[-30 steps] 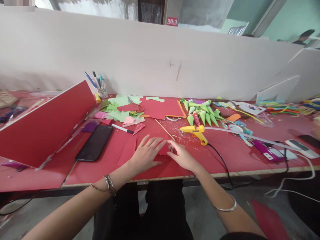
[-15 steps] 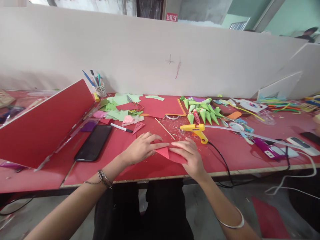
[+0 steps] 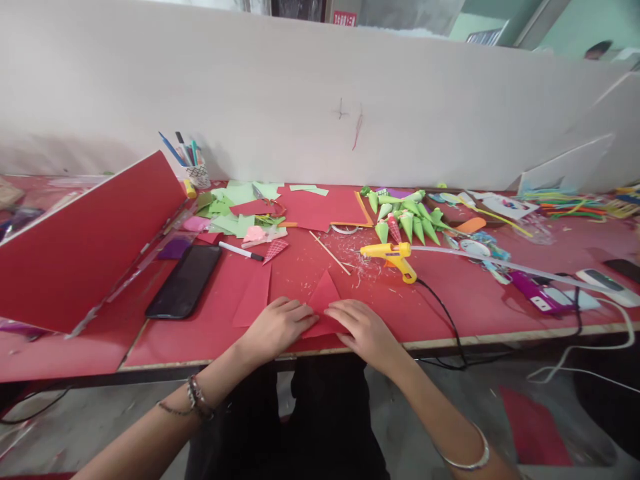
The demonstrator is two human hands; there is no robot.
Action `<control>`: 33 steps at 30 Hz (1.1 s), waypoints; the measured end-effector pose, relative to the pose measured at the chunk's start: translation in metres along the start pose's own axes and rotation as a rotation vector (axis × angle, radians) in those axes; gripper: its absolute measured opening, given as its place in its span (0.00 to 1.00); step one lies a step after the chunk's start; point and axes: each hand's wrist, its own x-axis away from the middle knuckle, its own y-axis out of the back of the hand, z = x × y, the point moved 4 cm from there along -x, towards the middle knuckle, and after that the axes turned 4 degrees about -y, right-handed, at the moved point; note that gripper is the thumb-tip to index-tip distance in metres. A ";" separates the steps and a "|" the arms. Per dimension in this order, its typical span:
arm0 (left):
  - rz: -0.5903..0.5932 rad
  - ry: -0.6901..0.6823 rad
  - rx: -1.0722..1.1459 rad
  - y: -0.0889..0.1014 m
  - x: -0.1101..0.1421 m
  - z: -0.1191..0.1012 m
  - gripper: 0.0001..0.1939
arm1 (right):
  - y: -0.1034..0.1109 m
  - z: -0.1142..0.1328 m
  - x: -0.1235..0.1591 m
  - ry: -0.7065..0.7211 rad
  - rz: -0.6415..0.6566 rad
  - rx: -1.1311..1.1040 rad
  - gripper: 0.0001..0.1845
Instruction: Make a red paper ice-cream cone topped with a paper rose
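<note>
A folded piece of red paper [image 3: 324,293] lies at the table's front edge, its pointed corner facing away from me. My left hand [image 3: 281,327] is closed on its left side, fingers bent and pressed together. On the other side my right hand [image 3: 367,335] grips the paper, with the thumb low and the fingers over the top. The fingertips of both hands nearly meet at the middle. Another red paper piece [image 3: 253,299] lies flat beside my left hand. Beyond the paper are a thin wooden stick [image 3: 330,253] and a yellow glue gun [image 3: 390,256].
A black phone [image 3: 184,283], a marker [image 3: 240,251] and green paper scraps [image 3: 220,207] are on the left. Several green paper cones [image 3: 407,220] lie behind the glue gun, whose black cord [image 3: 445,317] hangs over the edge. A red board [image 3: 95,247] leans at far left.
Both hands have moved down towards the table edge with the red paper. The paper has turned, and its point now shows beyond my fingers. The view has tilted slightly down.
</note>
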 end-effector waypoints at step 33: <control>-0.106 0.496 0.189 -0.010 0.013 0.023 0.16 | -0.008 -0.021 -0.025 -0.259 -0.002 -0.291 0.08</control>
